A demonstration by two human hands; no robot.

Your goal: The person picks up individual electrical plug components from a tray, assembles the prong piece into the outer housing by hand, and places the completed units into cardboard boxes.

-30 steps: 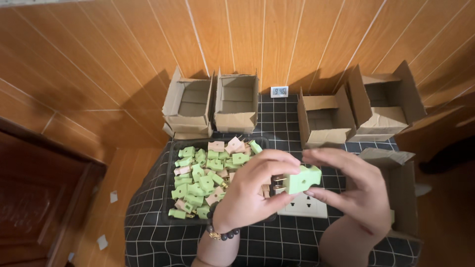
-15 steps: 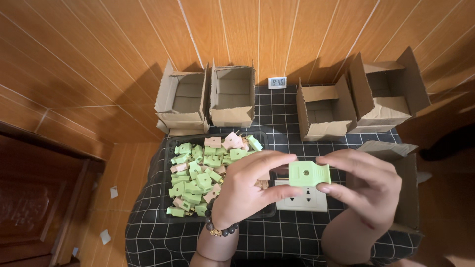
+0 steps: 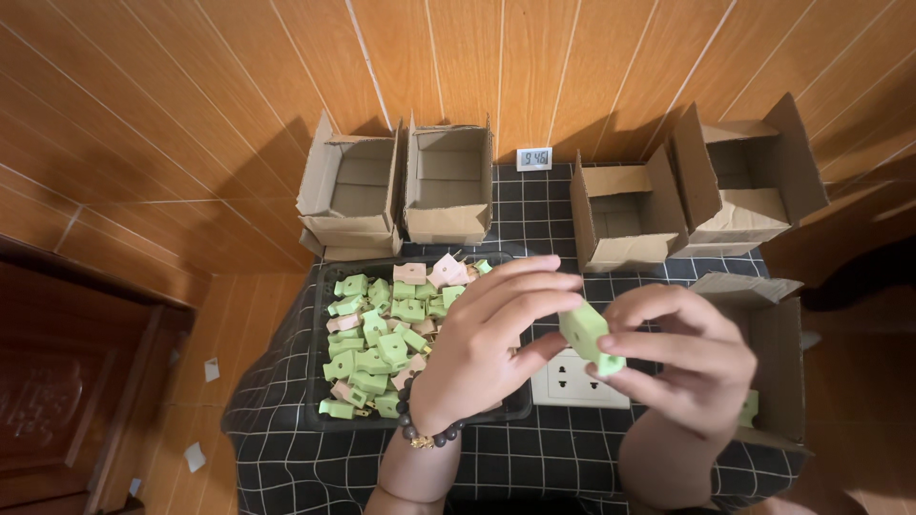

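Both hands, left hand (image 3: 477,353) and right hand (image 3: 682,358), pinch one green plug (image 3: 590,336) just above the white socket (image 3: 580,380) (tray (image 3: 324,405) left of it). Light fingertip grip; plug could slip.

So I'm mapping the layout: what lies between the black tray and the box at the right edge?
The white socket plate on the checked cloth, in the head view.

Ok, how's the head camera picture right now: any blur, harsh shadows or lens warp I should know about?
Head view: sharp overall, the green plug between the left hand and right hand reads clearly, no motion blur; the cardboard boxes throw hard dark shadows on the wood wall; wide-angle bend curves the wall's panel lines; lower left corner dim.
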